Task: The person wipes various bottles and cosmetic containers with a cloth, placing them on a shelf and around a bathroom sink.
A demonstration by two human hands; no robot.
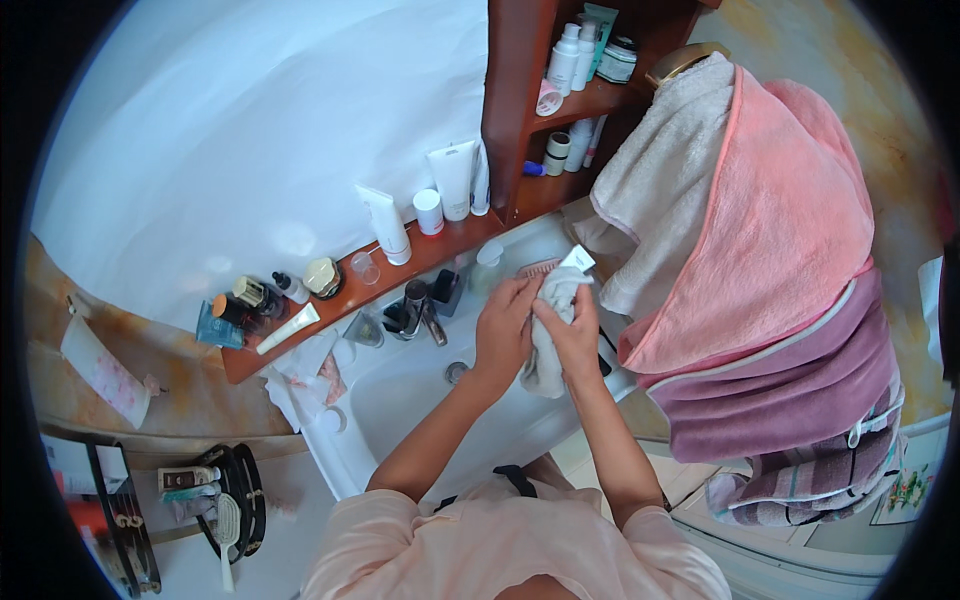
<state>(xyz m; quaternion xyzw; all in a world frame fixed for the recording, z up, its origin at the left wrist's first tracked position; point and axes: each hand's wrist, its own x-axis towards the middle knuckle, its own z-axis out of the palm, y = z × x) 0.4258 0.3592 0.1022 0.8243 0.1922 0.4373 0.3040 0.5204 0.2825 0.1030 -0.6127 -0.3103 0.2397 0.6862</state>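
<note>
Over the right part of the white washbasin point(400, 395), both hands meet at a pale grey cloth point(543, 362). My right hand point(574, 335) is closed around the cloth, which hangs down between the palms. My left hand point(503, 325) presses curled fingers against the cloth's left side. A white tube-like end point(577, 259) shows just above the cloth; whether it is held or lies behind, I cannot tell. Beyond my left fingertips is a pink bristled or toothed piece point(540, 268), partly hidden by the hand.
A brown ledge point(350, 300) behind the basin carries several tubes and jars. Near the tap point(432, 322) stand dark containers and a soap bottle point(489, 265). Bottles fill the brown shelf point(590, 100). Towels point(780, 200) hang at the right. A white hairbrush point(228, 530) sits lower left.
</note>
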